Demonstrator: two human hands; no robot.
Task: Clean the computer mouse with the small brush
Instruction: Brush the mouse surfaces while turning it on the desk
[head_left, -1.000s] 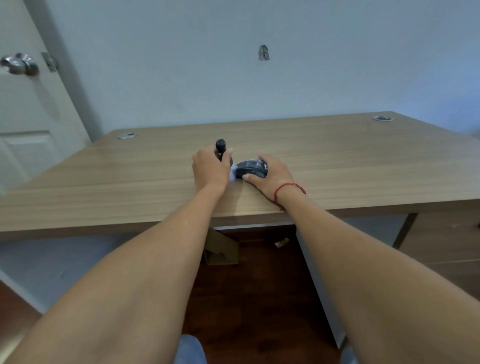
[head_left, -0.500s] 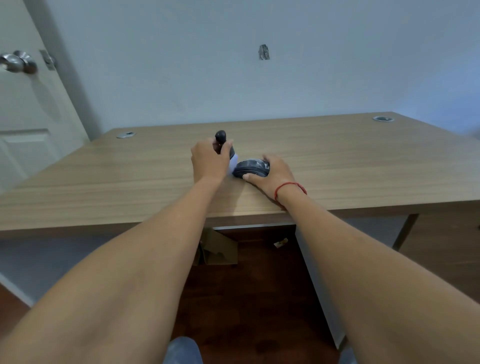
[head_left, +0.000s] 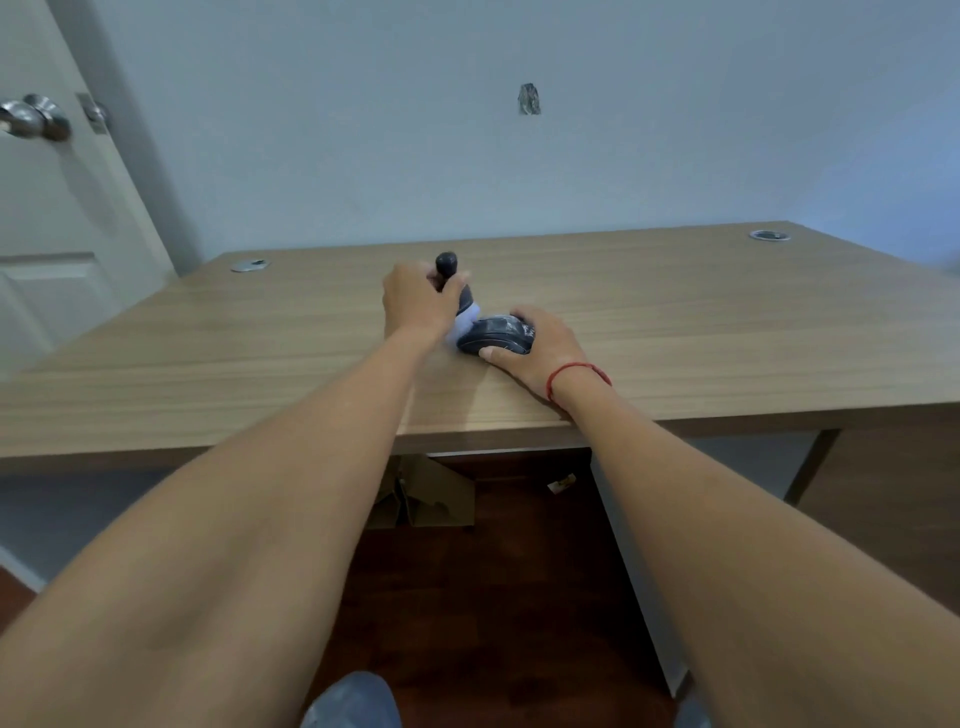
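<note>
desk (head_left: 675, 332): wood | on it: dark mouse (head_left: 496, 336), near front edge

left hand (head_left: 418, 304): fisted around the brush handle (head_left: 445, 265), knuckles up, wrist straight
right hand (head_left: 535, 348): palm down, fingers cupped over the mouse (head_left: 496, 336), thumb at its near edge
arms: both extended forward, forearms converging
right wrist: red string band (head_left: 574, 371)

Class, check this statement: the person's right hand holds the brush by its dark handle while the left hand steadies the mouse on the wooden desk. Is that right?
Not quite: the hands are swapped. In the head view the left hand holds the brush by its dark handle, while the right hand steadies the mouse on the wooden desk.
</note>
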